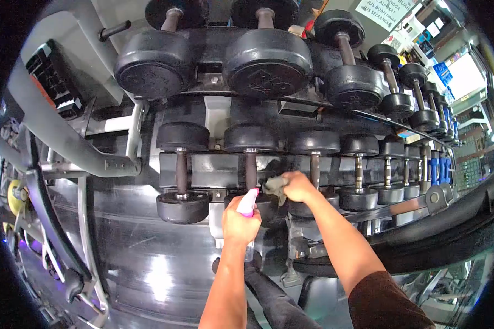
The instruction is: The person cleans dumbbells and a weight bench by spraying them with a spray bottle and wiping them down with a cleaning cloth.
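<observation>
Head view: a person works at a dumbbell rack [203, 171] in a gym, both bare hands raised to its lower row. The left hand [239, 222], at the front edge of the rack, has its fingers wrapped tight around a spray bottle [248, 200] with a pink nozzle aimed at the rack. The right hand [299, 186] is closed on a bunched grey cloth [274, 186] and presses it against the rack's lower row, between the second dumbbell [251, 164] and the third dumbbell [314, 163] from the rack's left end. The step in hand looks like the wipe that follows a spray, with the cloth rubbing the dark shelf and the near weight heads. The next move likely calls for sliding the cloth along the rack's lower row toward the smaller weights at its right end, keeping the cloth flat to the metal and the bottle's nozzle turned at the rack, clear of the wiping hand.
</observation>
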Available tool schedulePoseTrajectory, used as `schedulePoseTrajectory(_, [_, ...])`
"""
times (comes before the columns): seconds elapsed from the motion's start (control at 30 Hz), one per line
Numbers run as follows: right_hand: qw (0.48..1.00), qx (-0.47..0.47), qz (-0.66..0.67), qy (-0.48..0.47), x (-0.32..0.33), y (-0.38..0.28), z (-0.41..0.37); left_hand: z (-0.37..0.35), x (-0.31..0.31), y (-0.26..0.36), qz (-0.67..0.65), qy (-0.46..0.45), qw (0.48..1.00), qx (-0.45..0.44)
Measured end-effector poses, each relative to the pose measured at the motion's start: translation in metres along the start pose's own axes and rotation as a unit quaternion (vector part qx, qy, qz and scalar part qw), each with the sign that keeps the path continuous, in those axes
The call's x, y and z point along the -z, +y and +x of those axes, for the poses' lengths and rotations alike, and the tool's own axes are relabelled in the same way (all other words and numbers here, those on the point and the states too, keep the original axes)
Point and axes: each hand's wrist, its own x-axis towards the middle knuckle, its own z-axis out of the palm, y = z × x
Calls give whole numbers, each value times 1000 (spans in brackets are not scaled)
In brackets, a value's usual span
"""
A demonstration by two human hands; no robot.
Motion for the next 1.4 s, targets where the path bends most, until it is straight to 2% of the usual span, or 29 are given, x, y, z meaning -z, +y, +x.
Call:
schedulePoseTrajectory(0.07, [960, -73, 239, 124, 6, -2, -11, 0, -3, -6, -6, 2, 1000, -2])
schedulePoseTrajectory(0.13, [860, -156, 434, 220, 16, -15, -25, -3, -1, 1, 1, 7, 1000, -3])
schedulePoseTrajectory(0.2, [802, -71, 482, 346, 10, -7, -26, -4, 1, 8, 14, 11, 1000, -14])
schedulePoseTrajectory(0.23, [735, -78, 561, 374, 8, -7, -30, -6, 1, 11, 29, 22, 999, -24])
schedulePoseTrajectory(0.33, [715, -56, 472, 513, 3, -9, -41, -5, -2, 1, 69, 45, 995, -59])
schedulePoseTrajectory(0.37, [702, -79, 469, 530, 9, -5, -47, -3, -3, -3, 64, 51, 994, -67])
schedulePoseTrajectory(0.47, [618, -143, 475, 610, 25, 8, -55, -4, -4, -7, 53, 57, 994, -81])
schedulePoseTrajectory(0.5, [597, -191, 448, 638, 21, 32, -47, -4, -3, -3, 54, 55, 994, -80])
schedulePoseTrajectory(0.6, [612, -181, 485, 598, 34, 33, -39, -5, -2, 2, 61, 53, 994, -68])
schedulePoseTrajectory(0.67, [674, -61, 443, 588, 38, 25, -27, -5, -1, 0, 58, 55, 995, -63])
schedulePoseTrajectory(0.7, [728, -42, 282, 623, 38, 34, -15, -5, -2, -2, 53, 56, 995, -68])
schedulePoseTrajectory(0.73, [758, -24, 113, 642, 38, 44, -4, -5, -3, -2, 49, 55, 995, -74])
schedulePoseTrajectory(0.83, [768, 45, -6, 638, 59, 22, 16, -5, -3, 1, 55, 54, 995, -63])
schedulePoseTrajectory(0.93, [824, 20, -170, 539, 65, 21, 29, -5, -2, 3, 58, 55, 994, -71])
schedulePoseTrajectory(1.07, [858, 16, -139, 494, 63, 18, 14, -4, -2, 3, 51, 33, 996, -71])
schedulePoseTrajectory(1.1, [848, 40, -161, 503, 63, 21, 10, -5, -1, 5, 51, 37, 995, -79])
schedulePoseTrajectory(1.2, [850, 24, -190, 490, 56, 22, -9, -6, -1, 9, 64, 53, 993, -84])
schedulePoseTrajectory(1.23, [862, -18, -160, 480, 51, 14, -17, -6, -1, 11, 61, 55, 994, -69])
schedulePoseTrajectory(1.33, [927, -69, -101, 355, 29, 13, -48, -4, -3, 11, 60, 25, 998, -16])
schedulePoseTrajectory(1.4, [889, -34, 34, 456, 8, 12, -74, -5, 0, 13, 46, 3, 999, 23])
